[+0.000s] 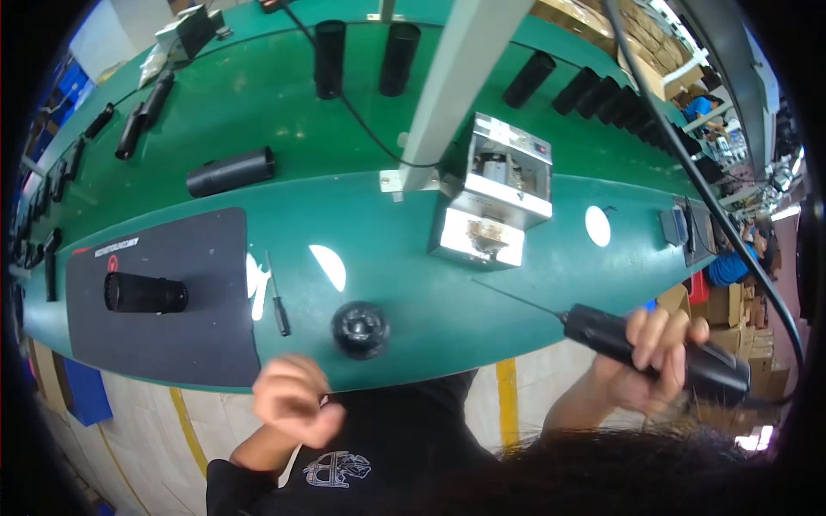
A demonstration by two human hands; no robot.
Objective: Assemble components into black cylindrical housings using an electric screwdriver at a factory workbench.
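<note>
My right hand (658, 357) is wrapped round a black electric screwdriver (602, 331). Its long thin bit points left over the green bench top (413, 288). My left hand (297, 402) hovers just off the bench's near edge, fingers curled in and thumb near them; anything small between them is hidden. Close to that hand stands a round black dish (360, 329) with shiny contents too blurred to name. A hand screwdriver (280, 310) lies beside a pale wrench (260, 291). On the dark mat (198, 344) at the left, a black cylinder (146, 292) lies on its side.
A metal box-shaped machine (508, 172) stands at mid-bench beside a pale upright post (456, 77). Several black tubes stand or lie on the far green surface, including one lying tube (231, 172). A black cable (714, 189) hangs down the right side.
</note>
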